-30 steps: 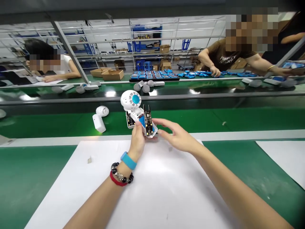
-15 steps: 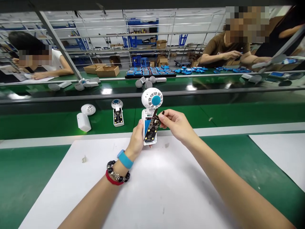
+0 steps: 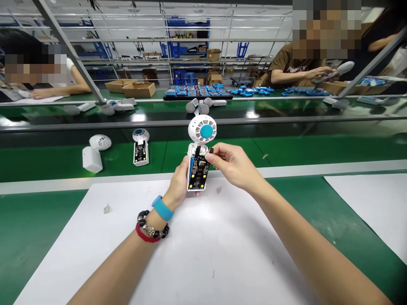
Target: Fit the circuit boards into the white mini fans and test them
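1. Fans are lying on the green belt at left: a closed white fan [image 3: 92, 153] and an open fan [image 3: 140, 147].
2. Left hand [image 3: 178, 183] is gripping the handheld fan [image 3: 201, 140] above the bench [image 3: 190, 254].
3. Right hand [image 3: 230, 165] fingers are pinching the circuit board [image 3: 197, 173] top, which is lying in the handle, seemingly not fully seated; cover is still missing.

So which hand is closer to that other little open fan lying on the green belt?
Left. The left hand holds a fan just right of the open fan on the belt; the right hand is farther right, pinching the circuit board.
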Action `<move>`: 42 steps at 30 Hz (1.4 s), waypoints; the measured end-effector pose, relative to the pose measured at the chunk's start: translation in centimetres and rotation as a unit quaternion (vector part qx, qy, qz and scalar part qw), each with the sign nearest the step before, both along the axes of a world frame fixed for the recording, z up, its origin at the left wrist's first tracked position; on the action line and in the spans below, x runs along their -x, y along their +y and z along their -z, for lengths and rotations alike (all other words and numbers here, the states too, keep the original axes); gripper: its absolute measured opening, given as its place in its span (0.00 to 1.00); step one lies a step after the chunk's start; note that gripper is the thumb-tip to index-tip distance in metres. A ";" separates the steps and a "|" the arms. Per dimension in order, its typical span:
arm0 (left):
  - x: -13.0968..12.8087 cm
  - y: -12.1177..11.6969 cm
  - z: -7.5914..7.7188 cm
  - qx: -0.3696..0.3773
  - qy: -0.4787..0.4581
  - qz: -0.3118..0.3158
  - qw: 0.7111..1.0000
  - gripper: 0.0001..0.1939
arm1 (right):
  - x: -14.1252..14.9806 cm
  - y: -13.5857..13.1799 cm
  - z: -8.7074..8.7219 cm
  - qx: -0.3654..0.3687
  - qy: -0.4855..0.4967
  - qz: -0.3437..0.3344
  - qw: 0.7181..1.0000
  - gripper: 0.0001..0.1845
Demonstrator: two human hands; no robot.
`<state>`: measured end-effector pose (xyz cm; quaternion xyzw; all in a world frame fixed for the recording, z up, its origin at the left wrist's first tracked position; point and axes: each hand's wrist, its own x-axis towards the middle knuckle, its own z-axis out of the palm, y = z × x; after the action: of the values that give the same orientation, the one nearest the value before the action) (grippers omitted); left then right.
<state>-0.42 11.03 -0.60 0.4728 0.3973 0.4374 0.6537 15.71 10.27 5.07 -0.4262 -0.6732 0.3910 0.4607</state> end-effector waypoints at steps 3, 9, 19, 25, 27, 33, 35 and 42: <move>0.0 0.0 -0.2 0.002 -0.015 0.005 1.000 0.32 | 0.1 0.0 0.1 -0.002 -0.001 -0.002 1.000 0.14; 0.1 -0.1 -0.2 -0.029 -0.034 -0.015 0.999 0.35 | 0.4 -0.2 0.2 -0.047 -0.060 0.010 0.997 0.11; 1.0 -0.6 1.6 -0.184 0.032 -0.066 0.980 0.45 | 0.5 -0.9 1.1 -0.171 -0.126 -0.063 0.975 0.15; 1.2 -0.4 1.8 -0.265 0.000 -0.043 0.963 0.37 | 0.1 -1.3 0.8 -0.228 -0.229 -0.115 0.939 0.22; 1.0 -0.3 1.7 -0.290 -0.021 -0.018 0.957 0.35 | -0.1 -1.4 0.7 -0.241 -0.252 -0.111 0.930 0.23; 0.7 0.0 1.8 -0.319 -0.035 -0.033 0.946 0.32 | -0.1 -1.2 0.7 -0.262 -0.253 -0.082 0.928 0.20; 0.8 0.0 1.9 -0.323 -0.024 -0.050 0.945 0.32 | 0.0 -1.1 0.8 -0.254 -0.245 -0.075 0.933 0.19; 0.8 -0.2 1.4 -0.373 0.007 -0.071 0.925 0.33 | 0.4 -1.6 0.2 -0.183 -0.210 -0.096 0.956 0.15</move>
<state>-1.27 10.85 -2.02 0.6557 0.2427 0.5961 0.3948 15.28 8.62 4.84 -0.3408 -0.8523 0.2054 0.3395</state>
